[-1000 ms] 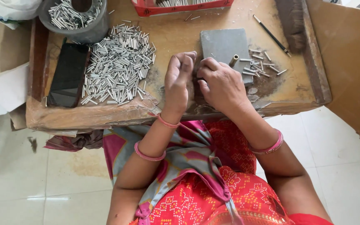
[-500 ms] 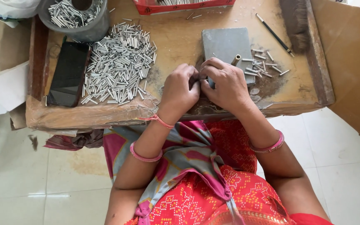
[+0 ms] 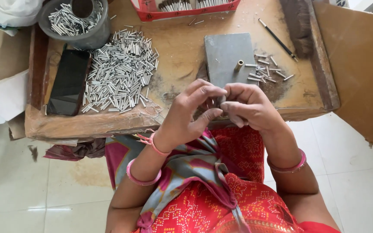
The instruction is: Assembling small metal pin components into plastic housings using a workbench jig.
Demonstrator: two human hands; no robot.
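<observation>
Both hands are lifting off the bench since half a second ago — the left hand [image 3: 186, 114] and right hand [image 3: 249, 105] are meeting fingertip to fingertip, pinching what is probably a small metal tube, mostly hidden, just near of the grey steel block [image 3: 229, 56] — the tube pile [image 3: 117, 73] is lying far left.

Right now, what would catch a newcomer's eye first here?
The two hands, left hand and right hand, meet fingertip to fingertip at the table's near edge. Behind them lies a grey slab with a short upright tube. Left of it spreads a big pile of metal tubes.
</observation>
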